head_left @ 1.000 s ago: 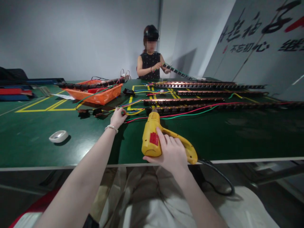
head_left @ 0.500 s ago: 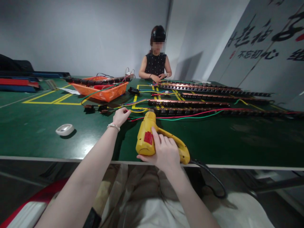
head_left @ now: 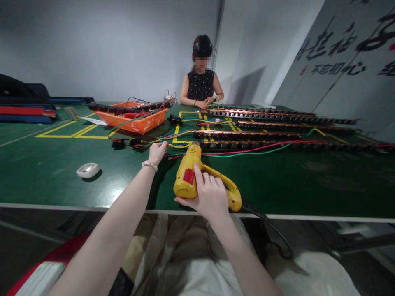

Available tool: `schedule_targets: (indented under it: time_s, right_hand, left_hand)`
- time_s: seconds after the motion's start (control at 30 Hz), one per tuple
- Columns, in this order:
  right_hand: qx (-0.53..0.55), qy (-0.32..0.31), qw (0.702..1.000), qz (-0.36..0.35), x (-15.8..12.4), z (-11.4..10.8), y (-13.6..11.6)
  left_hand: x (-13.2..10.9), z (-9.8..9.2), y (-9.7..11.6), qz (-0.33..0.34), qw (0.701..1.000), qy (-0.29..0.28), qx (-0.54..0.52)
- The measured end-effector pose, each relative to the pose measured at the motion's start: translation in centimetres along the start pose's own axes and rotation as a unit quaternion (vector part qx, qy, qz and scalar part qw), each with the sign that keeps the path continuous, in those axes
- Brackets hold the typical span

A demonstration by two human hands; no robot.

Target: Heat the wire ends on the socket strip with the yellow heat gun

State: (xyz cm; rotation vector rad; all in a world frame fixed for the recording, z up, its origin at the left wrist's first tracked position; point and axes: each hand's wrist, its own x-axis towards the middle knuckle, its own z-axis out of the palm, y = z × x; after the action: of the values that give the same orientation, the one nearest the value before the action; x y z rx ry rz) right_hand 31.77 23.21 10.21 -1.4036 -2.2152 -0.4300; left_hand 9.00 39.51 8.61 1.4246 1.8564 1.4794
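My right hand (head_left: 211, 193) is wrapped around a yellow heat gun (head_left: 187, 174) with a red label, its nozzle pointing away from me toward the nearest dark strip. A black cord (head_left: 265, 220) runs from its handle over the table edge. My left hand (head_left: 158, 152) is closed in a pinch on thin coloured wires (head_left: 182, 145) left of the nozzle; the exact spot it grips is hidden by the fingers. The wires run between black connectors (head_left: 135, 143) on the left and the long dark strip (head_left: 247, 145). Red and green wires (head_left: 247, 153) lie along its near side.
An orange basket (head_left: 138, 124) holding dark strips stands back left. A roll of white tape (head_left: 88, 170) lies on the green table (head_left: 46, 181). More strips (head_left: 268, 126) lie further back. A co-worker (head_left: 201, 88) sits across, hands at the far strips. Blue and red bars (head_left: 27, 112) lie far left.
The heat gun and my right hand have shifted slightly left. My left hand stays at the wires, turned a little. The view has moved slightly.
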Motion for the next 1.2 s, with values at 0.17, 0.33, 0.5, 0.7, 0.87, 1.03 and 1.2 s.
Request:
schedule_targets:
  time_s: [0.17,0.33,0.5,0.7,0.87,1.03,1.2]
  right_hand:
    - [0.027,-0.051,0.998,0.009,0.3,-1.0,0.0]
    - [0.065,-0.115,0.991,0.031,0.8,-2.1,0.4]
    - [0.127,-0.177,0.975,0.036,1.6,-2.6,1.6]
    - [0.124,-0.201,0.972,0.016,2.4,-2.6,2.1]
    - [0.052,-0.154,0.987,0.010,1.9,-2.5,1.2]
    - [0.036,-0.128,0.991,-0.021,1.5,-2.3,0.5]
    - [0.046,-0.129,0.989,-0.047,1.5,-2.1,-0.7]
  left_hand:
    - [0.0,-0.1,0.0,0.000,1.000,0.011,0.014]
    - [-0.1,0.0,0.0,0.012,1.000,-0.005,0.000]
    - [-0.4,0.1,0.0,0.018,1.000,-0.017,-0.010]
    - [-0.1,0.4,-0.4,0.025,0.999,-0.021,-0.005]
    - [0.0,0.3,-0.5,0.029,0.999,-0.022,-0.004]
    - [-0.1,0.3,-0.2,0.016,1.000,-0.017,-0.015]
    - [-0.1,0.4,0.1,-0.008,0.999,-0.017,-0.049]
